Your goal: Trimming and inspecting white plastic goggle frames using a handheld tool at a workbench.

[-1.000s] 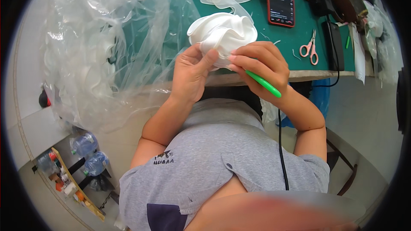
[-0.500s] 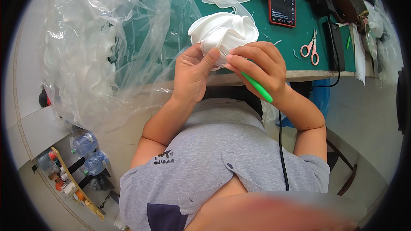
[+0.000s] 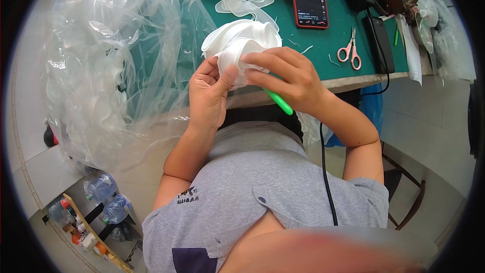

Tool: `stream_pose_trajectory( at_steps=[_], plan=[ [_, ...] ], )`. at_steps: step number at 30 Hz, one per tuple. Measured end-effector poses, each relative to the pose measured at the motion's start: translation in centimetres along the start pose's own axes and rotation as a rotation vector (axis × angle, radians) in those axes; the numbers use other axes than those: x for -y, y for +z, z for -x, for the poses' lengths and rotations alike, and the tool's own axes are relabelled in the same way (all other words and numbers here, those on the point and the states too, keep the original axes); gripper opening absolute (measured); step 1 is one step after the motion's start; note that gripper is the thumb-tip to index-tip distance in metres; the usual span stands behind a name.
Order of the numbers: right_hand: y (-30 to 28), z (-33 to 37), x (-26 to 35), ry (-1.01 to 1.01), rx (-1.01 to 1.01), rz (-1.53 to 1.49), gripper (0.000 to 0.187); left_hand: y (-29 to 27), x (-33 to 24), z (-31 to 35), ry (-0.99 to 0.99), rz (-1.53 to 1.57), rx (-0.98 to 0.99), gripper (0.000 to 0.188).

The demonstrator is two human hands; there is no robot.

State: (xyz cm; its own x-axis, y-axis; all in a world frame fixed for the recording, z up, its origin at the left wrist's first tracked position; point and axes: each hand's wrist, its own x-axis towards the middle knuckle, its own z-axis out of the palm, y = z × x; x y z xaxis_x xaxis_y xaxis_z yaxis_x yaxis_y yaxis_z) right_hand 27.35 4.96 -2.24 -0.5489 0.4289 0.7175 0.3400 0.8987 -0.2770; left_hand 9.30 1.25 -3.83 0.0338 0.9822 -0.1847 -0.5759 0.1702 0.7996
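Observation:
Just over the table's near edge I hold a white piece with swirling ruffled folds [image 3: 245,31], its smooth bands wound round each other. My left hand [image 3: 208,91] is closed on its near left side, the thumb pressing the lower folds. From the right, my right hand [image 3: 294,78] reaches over, its fingertips pinching the edge of a fold. A green-handled tool [image 3: 279,102] sticks out below my right fingers, pointing toward me. The tool's working end is hidden behind that hand and the white piece.
A big clear plastic bag of white ruffled pieces [image 3: 96,65] covers the left of the green table. White strips [image 3: 245,2] lie beyond my hands. At the right are a red-cased phone [image 3: 309,0], pink scissors [image 3: 350,50] and a black power adapter [image 3: 378,40] with its cable.
The white piece is tipped and turned a little, so a rounded fold faces up between my hands. My right fingers have moved further over it. The whole view has shifted slightly.

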Motion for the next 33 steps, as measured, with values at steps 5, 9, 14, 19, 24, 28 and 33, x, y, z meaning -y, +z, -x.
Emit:
stream_pose_trajectory(
  at_steps=[5,9,14,19,24,28,33],
  plan=[
    [0.6,0.5,-0.5,-0.136,-0.061,0.093,0.022,0.5,0.1,-0.1,-0.061,-0.013,0.023,0.034],
    [0.5,0.1,-0.9,0.011,-0.121,-0.033,0.021,-0.2,0.4,0.0,-0.024,0.016,0.046,0.026],
    [1.1,-0.2,-0.8,0.175,-0.254,-0.138,0.015,-0.5,0.9,0.1,0.024,0.115,-0.004,0.012],
    [1.2,-0.2,-0.7,0.216,-0.241,-0.138,0.012,-1.2,0.8,0.1,-0.008,0.207,-0.029,0.007],
    [1.7,0.2,0.3,0.484,-0.395,-0.33,0.009,-1.1,0.8,0.2,0.035,0.308,0.021,0.007],
    [1.9,-0.3,0.3,0.414,-0.33,-0.35,0.008,-1.9,-0.8,0.4,-0.078,0.428,0.042,0.011],
    [2.2,-0.3,1.0,0.6,-0.523,-0.58,0.012,-2.1,-1.0,0.4,-0.031,0.431,0.152,0.022]
  ],
)
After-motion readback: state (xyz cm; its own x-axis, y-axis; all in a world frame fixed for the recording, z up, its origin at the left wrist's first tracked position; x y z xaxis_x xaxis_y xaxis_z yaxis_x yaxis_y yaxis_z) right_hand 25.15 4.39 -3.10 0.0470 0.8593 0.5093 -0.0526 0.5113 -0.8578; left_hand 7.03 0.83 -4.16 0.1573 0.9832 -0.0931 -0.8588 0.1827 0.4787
